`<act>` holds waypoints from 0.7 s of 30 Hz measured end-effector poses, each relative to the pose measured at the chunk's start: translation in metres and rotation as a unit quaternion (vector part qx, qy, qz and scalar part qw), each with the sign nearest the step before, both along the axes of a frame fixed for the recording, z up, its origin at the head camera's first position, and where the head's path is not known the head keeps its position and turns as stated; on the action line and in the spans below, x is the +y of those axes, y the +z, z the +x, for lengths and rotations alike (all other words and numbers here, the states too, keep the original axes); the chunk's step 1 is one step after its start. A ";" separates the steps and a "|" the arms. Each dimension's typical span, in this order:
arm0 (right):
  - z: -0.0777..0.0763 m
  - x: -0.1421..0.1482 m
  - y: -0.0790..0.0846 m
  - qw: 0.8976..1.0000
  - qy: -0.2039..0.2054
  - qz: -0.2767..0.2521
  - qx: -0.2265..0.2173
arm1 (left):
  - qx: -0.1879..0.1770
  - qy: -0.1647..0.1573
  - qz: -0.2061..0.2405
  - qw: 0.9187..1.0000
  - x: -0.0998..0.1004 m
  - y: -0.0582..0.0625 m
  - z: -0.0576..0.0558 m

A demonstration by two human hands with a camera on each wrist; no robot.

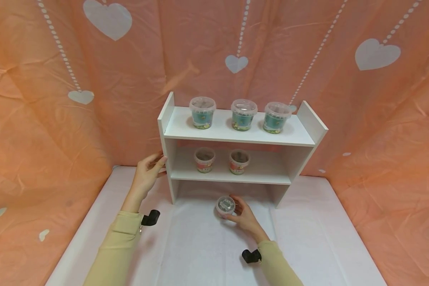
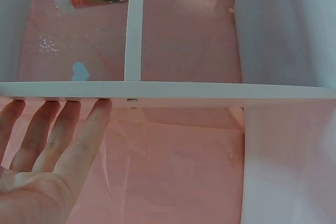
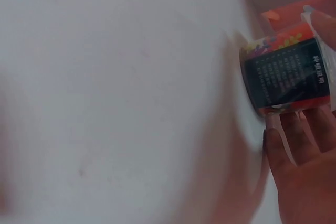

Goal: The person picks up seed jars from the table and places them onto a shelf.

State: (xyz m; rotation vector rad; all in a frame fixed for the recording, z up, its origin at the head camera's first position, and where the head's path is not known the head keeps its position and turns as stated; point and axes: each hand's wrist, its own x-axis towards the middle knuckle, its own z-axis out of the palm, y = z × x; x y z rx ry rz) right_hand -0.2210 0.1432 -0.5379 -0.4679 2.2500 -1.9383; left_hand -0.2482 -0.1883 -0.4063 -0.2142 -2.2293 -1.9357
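My left hand [image 1: 147, 174] is at the left side panel of a white two-tier shelf [image 1: 232, 179]. In the left wrist view its straight fingertips touch the panel's outer face. My right hand [image 1: 246, 218] grips a small clear-lidded plastic cup [image 1: 225, 205] between thumb and fingers, in front of the shelf's foot. The right wrist view shows that cup's red label with a dark panel of white text [image 3: 286, 74]. Two red-labelled cups [image 1: 205, 160] [image 1: 239, 161] stand on the lower tier. On the top tier are three cups with teal and green labels [image 1: 202, 113] [image 1: 243, 115] [image 1: 276, 118].
The shelf stands on a white cloth-covered table [image 1: 200, 246], its right side panel [image 1: 300, 159] rising above the tiers. An orange curtain [image 1: 200, 47] with white hearts hangs behind and along both sides. Each sleeve cuff has a black wrist camera [image 1: 151, 218] [image 1: 251, 256].
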 end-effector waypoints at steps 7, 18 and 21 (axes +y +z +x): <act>0.000 0.001 -0.002 1.000 -0.011 0.008 0.007 | 0.002 0.000 0.002 1.000 0.000 0.001 0.001; 0.008 0.013 -0.005 0.999 -0.026 0.021 0.032 | 0.000 -0.001 0.004 1.000 0.001 0.000 0.000; 0.011 0.018 -0.004 0.999 -0.033 0.023 0.030 | 0.000 0.000 0.002 1.000 0.001 0.000 0.000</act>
